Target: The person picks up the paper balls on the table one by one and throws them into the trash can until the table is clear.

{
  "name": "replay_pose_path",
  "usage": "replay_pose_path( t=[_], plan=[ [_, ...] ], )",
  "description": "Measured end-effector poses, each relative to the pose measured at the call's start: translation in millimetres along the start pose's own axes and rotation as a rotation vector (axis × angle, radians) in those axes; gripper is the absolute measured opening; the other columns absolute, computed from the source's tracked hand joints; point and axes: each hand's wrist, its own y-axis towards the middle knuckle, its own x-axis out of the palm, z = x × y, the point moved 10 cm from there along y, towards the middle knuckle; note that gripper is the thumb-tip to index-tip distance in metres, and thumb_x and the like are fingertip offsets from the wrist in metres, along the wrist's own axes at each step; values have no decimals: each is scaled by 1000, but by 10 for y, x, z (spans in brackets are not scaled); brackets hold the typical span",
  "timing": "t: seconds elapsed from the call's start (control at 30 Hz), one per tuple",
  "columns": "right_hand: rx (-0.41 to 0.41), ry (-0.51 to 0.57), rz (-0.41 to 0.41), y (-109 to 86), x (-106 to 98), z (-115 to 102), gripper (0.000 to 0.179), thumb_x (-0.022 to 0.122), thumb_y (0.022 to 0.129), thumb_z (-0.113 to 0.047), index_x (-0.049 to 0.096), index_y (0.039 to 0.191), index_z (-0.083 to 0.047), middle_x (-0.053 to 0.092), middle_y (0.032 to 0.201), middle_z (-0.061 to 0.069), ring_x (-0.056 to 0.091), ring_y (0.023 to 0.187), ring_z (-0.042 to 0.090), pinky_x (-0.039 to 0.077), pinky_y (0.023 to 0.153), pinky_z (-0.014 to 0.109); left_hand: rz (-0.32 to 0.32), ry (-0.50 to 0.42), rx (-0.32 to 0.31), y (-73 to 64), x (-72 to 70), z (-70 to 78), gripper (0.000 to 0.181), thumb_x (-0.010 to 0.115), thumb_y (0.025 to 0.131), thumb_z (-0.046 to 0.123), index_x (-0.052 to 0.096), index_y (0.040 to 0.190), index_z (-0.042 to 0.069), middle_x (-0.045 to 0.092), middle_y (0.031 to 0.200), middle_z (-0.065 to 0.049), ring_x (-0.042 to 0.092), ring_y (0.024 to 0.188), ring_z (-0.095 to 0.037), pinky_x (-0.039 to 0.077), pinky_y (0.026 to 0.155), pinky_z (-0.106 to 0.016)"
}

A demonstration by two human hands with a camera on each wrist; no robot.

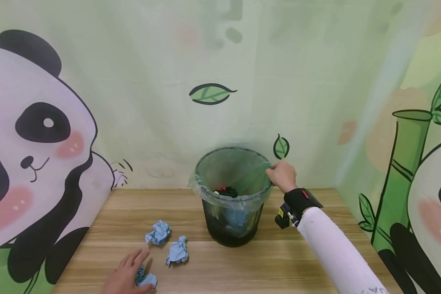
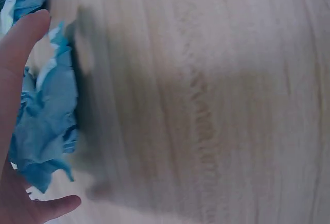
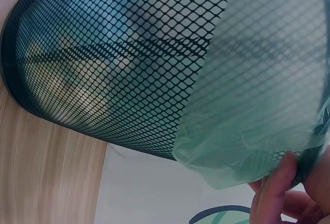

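Note:
A black mesh wastebasket (image 1: 232,220) with a green liner bag (image 1: 202,192) folded over its rim stands upright on the table. My right hand (image 1: 283,176) grips the rim and liner on the right side; in the right wrist view the fingers (image 3: 278,188) curl over the edge. At the lower left, my left hand (image 1: 126,272) is spread around a crumpled blue paper ball (image 1: 147,281). The left wrist view has this paper ball (image 2: 46,116) between thumb and fingers, which are not closed on it. Two more blue paper balls (image 1: 158,232) (image 1: 177,251) lie just beyond.
Inside the wastebasket are black and red scraps (image 1: 228,192) and something blue seen through the mesh. The wooden table (image 1: 297,261) ends at a printed backdrop (image 1: 161,122) with pandas and bamboo, close behind the wastebasket. A camera (image 1: 283,218) is strapped to my right wrist.

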Motion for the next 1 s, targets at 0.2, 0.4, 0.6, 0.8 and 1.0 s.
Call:
replay_pose_path(
  t=[0.2, 0.4, 0.6, 0.8, 1.0],
  plan=[
    [2, -1, -1, 2, 1, -7, 36, 47, 75, -12, 33, 42, -15, 45, 40, 0, 47, 42, 16, 25, 40, 21, -92, 23, -64, 25, 161, -87, 97, 58, 49, 74, 42, 127, 18, 38, 129, -12, 38, 113, -39, 35, 74, -64],
    [-12, 2, 9, -1, -9, -11, 37, 48, 75, -12, 32, 43, -15, 45, 40, 0, 47, 41, 16, 22, 40, 22, -90, 42, -49, 40, 153, -59, 85, 63, 50, 69, 49, 118, 21, 46, 118, -7, 45, 103, -33, 40, 72, -58],
    [-18, 11, 12, -3, -1, -6, 36, 47, 76, -11, 32, 43, -15, 44, 40, 1, 46, 41, 17, 20, 39, 22, -94, -7, 6, 68, 98, 22, 50, 70, 57, 54, 59, 97, 25, 49, 98, -1, 47, 82, -20, 45, 60, -40],
    [-12, 14, 2, -14, 8, 3, 36, 47, 76, -11, 32, 43, -15, 44, 41, 1, 45, 42, 17, 21, 40, 22, -81, -59, 46, 74, 69, 90, 32, 75, 61, 36, 59, 86, 24, 47, 82, 1, 45, 69, -14, 44, 56, -33],
    [2, 4, 1, -2, 10, 15, 35, 47, 75, -11, 33, 43, -15, 43, 40, 0, 46, 42, 17, 21, 40, 22, -99, -88, 47, 105, 69, 122, 26, 74, 64, 25, 58, 84, 20, 48, 76, 1, 47, 65, -13, 45, 54, -35]
  ],
)
